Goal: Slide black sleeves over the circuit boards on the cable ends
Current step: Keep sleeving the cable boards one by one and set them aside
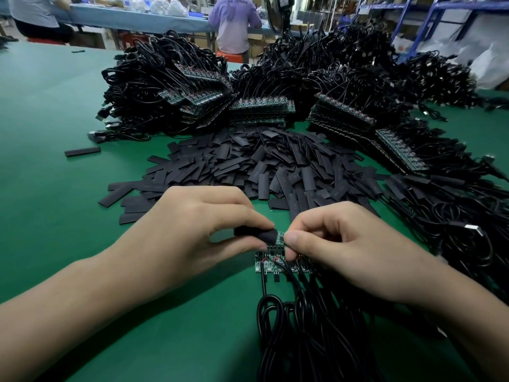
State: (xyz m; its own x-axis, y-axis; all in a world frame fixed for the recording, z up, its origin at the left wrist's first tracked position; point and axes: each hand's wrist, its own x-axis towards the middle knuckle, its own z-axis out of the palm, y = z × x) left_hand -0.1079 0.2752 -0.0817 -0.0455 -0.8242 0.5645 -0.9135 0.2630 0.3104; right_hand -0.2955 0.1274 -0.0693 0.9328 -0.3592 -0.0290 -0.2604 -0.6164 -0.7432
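Left hand pinching black sleeve; right hand gripping circuit board, sleeve partly covering it. Board markings unreadable.

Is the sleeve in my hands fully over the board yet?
No, only partly on. The sleeve in the left hand stops short; green board shows beside the right hand.

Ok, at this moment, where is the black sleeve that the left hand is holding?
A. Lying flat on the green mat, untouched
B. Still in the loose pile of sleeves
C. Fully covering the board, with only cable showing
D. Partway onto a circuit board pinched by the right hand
D: the left hand holds the black sleeve with its end over the circuit board, whose green part still shows beside the right hand fingertips.
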